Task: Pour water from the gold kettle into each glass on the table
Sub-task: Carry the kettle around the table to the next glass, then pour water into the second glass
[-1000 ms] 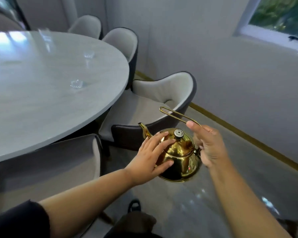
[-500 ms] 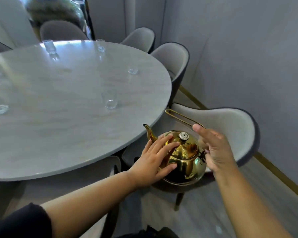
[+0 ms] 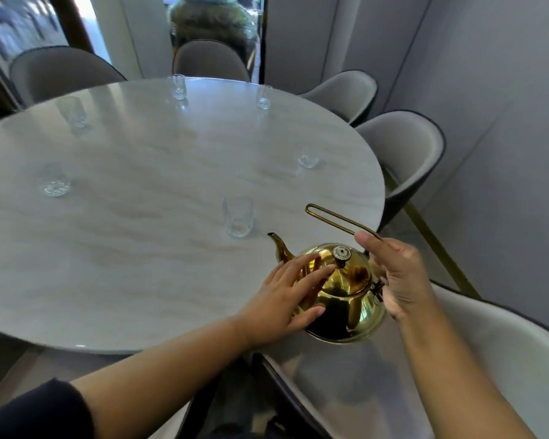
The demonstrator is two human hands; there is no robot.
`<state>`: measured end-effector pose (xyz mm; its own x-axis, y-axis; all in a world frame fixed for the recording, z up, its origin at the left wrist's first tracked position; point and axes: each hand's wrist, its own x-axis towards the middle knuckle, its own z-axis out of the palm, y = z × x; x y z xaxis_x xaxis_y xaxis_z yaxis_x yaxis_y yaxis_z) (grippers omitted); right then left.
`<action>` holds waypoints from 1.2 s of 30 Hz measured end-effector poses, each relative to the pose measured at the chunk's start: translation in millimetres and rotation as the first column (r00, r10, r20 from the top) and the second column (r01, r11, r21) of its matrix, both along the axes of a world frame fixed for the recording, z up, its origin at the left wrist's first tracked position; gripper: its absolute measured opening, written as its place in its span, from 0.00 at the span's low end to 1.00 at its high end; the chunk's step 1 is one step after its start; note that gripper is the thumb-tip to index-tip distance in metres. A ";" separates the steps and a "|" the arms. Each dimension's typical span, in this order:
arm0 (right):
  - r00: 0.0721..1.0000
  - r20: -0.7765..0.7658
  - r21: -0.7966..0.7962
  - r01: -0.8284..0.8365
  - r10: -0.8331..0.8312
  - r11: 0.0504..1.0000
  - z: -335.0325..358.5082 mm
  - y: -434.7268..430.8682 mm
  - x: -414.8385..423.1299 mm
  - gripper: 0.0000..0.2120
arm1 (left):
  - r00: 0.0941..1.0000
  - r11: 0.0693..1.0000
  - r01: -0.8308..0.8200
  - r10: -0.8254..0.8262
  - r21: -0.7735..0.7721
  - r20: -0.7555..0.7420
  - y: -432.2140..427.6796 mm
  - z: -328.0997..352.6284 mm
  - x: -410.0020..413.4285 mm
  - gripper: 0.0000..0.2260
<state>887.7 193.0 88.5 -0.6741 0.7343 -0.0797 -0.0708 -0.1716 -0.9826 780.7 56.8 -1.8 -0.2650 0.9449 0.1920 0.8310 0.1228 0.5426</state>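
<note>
At the near right edge of the round pale bench (image 3: 140, 248), we see the gold kettle (image 3: 346, 305) held in the air. Its body sits partly over the bench rim and partly over the near chair (image 3: 488, 359) below us. Our right hand (image 3: 400, 280) curls round the back end of the wire handle (image 3: 336, 218), thumb raised along it. The handle's loop juts up and to the left beyond the hand. Our left hand (image 3: 286, 299) lies flat on the kettle's left flank. Its fingers are straight and a little spread, the fingertips reach the lid just beside the knob (image 3: 341, 253), and the thumb presses lower on the body. The spout (image 3: 279, 247) points up and to the left towards the nearest glass (image 3: 237, 217), which stands upright on the bench, near the spout but apart from it.

Five more glasses stand well apart round the bench: the right glass (image 3: 308, 160), the far right glass (image 3: 263, 97), the far middle glass (image 3: 178, 87), the far left glass (image 3: 73, 112) and the left glass (image 3: 55, 182). We cannot tell whether any holds water. A right-side chair (image 3: 406, 153) and a far chair (image 3: 210, 58) stand close against the bench. A dark sleeve (image 3: 35, 410) covers our left upper arm.
</note>
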 end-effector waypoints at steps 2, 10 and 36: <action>1.000 0.006 -0.011 -0.021 0.022 1.000 -0.6 14.1 -18.5 0.23 | 0.999 0.999 -0.029 0.028 -0.021 -0.032 10.7 -1.4 -14.0 0.27; 0.999 0.035 0.000 -0.024 0.024 1.000 -3.4 47.5 -87.5 0.25 | 1.000 0.987 0.009 -0.011 -0.163 -0.014 33.0 2.0 -70.8 0.29; 0.912 0.359 0.292 -0.312 0.198 0.904 -2.9 78.2 -183.5 0.25 | 0.997 0.986 -0.021 0.032 -0.164 0.068 48.3 -13.8 -128.9 0.31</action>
